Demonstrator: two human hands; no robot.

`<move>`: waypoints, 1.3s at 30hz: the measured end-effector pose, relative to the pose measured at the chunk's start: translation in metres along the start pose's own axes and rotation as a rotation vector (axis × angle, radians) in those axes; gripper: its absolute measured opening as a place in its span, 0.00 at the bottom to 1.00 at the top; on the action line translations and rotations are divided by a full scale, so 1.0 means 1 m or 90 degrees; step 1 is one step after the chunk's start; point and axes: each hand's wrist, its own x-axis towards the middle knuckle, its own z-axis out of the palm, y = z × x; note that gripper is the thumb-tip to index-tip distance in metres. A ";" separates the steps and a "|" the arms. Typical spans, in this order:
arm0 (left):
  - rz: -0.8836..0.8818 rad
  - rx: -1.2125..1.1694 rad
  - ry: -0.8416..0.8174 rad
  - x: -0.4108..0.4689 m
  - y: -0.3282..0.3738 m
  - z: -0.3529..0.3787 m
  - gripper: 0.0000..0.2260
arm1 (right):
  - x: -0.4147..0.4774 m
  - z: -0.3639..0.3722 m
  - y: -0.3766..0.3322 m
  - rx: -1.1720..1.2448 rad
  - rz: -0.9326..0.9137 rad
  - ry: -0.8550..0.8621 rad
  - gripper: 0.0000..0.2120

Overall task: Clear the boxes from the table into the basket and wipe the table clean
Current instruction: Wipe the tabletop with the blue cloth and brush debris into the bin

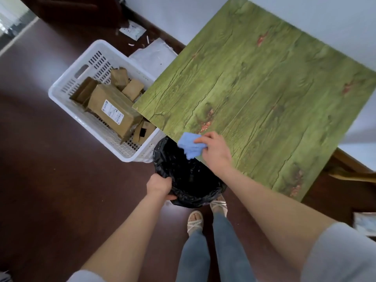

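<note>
The boxes (pixel 114 107) already sit in the basket (pixel 67 82) beside the tabletop (pixel 264 88); her right hand (pixel 213 151) pinches the blue cloth (pixel 190 146) at its edge, while the left hand (pixel 159 185) grips the black bin bag (pixel 189 180) open underneath, likely to catch crumbs

The left hand (pixel 159 186) grips a bag (pixel 189 180), the right hand (pixel 215 151) pinches a cloth (pixel 189 146) (both arms outstretched).
</note>
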 end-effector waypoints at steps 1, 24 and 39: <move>-0.002 -0.002 -0.002 0.000 0.000 0.001 0.09 | 0.007 -0.013 0.005 0.011 0.044 0.059 0.22; -0.003 0.011 -0.007 0.025 -0.028 0.014 0.10 | -0.059 0.040 -0.005 -0.106 0.127 -0.197 0.21; -0.037 0.010 -0.046 0.165 -0.091 0.097 0.15 | -0.016 0.166 0.107 -0.119 0.257 -0.125 0.21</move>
